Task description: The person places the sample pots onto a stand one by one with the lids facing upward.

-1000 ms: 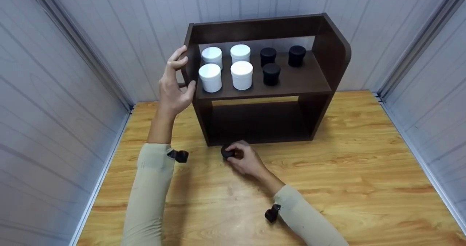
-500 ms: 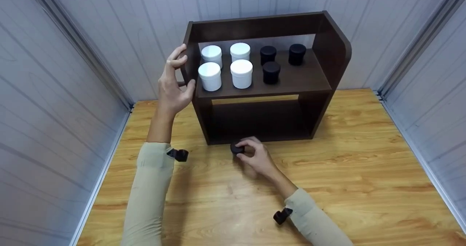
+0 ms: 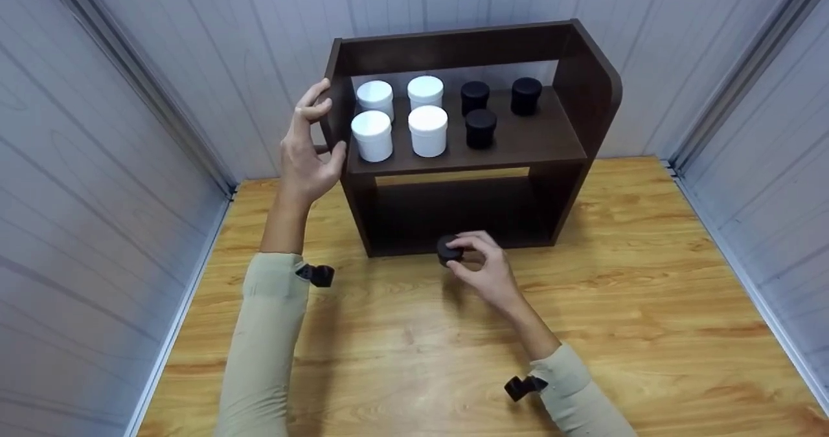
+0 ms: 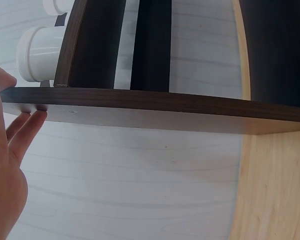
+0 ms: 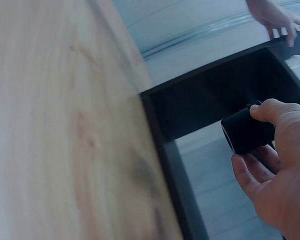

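Note:
In front of the shelf's lower opening, my right hand (image 3: 489, 272) pinches a small black lidded jar (image 3: 448, 250) between thumb and fingers. It is held above the tabletop, with a shadow below. The right wrist view shows the same jar (image 5: 245, 131) tilted, thumb on one side and fingertips on the other. My left hand (image 3: 307, 155) grips the left side panel of the dark brown shelf (image 3: 466, 164). In the left wrist view the thumb and fingers of this hand (image 4: 7, 165) lie on opposite faces of the panel's edge.
On the upper board, several white lidded jars (image 3: 429, 133) stand in two rows at the left. Three black jars (image 3: 480, 129) stand to their right. The shelf rests on a wood-grain tabletop (image 3: 401, 353), with pale panelled walls (image 3: 725, 100) at the back and both sides.
My right hand has carried the black jar rightward and up from the tabletop, from near the shelf's left front corner to mid-front. The left hand stays on the panel.

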`<state>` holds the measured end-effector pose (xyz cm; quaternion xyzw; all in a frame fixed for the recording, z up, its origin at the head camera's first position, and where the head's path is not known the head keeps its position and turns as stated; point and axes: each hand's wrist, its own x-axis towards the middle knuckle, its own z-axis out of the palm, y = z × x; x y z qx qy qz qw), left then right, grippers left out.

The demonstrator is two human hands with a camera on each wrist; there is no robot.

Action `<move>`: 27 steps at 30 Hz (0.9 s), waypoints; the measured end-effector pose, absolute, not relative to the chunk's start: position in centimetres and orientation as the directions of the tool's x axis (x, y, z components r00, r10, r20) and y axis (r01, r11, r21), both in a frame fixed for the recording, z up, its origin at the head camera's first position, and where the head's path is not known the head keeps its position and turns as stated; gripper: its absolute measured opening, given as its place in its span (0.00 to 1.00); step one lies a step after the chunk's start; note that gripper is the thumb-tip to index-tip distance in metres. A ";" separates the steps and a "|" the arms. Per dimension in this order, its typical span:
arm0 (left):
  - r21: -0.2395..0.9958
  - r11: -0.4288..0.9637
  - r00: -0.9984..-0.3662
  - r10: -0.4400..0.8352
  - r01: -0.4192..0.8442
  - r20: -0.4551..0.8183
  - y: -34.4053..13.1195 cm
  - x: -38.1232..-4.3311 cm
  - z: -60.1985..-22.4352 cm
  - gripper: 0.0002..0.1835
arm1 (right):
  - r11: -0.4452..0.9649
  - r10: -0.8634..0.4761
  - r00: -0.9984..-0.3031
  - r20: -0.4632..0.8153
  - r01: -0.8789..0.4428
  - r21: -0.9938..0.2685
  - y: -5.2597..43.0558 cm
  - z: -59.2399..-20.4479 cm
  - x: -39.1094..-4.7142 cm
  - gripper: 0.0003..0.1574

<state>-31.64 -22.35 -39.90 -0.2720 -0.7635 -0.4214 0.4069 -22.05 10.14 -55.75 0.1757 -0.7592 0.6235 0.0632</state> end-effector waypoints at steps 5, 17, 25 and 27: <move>0.419 0.497 -0.515 0.069 0.760 0.854 -22.4 -31.7 -40.0 0.28 | 0.137 -0.129 -0.927 0.353 -0.369 -0.919 11.3 -54.3 -21.7 0.19; 0.403 0.507 -0.506 0.079 0.762 0.859 -22.4 -31.9 -39.9 0.28 | 0.089 -0.035 -0.894 0.446 -0.448 -0.890 13.4 -51.2 -21.3 0.21; 0.395 0.498 -0.493 0.076 0.772 0.867 -22.4 -32.0 -40.1 0.28 | 0.076 0.046 -0.867 0.496 -0.492 -0.867 15.0 -48.0 -21.4 0.21; 0.397 0.496 -0.492 0.072 0.772 0.867 -22.4 -32.0 -40.0 0.28 | 0.080 0.063 -0.851 0.521 -0.516 -0.853 15.5 -47.4 -21.6 0.21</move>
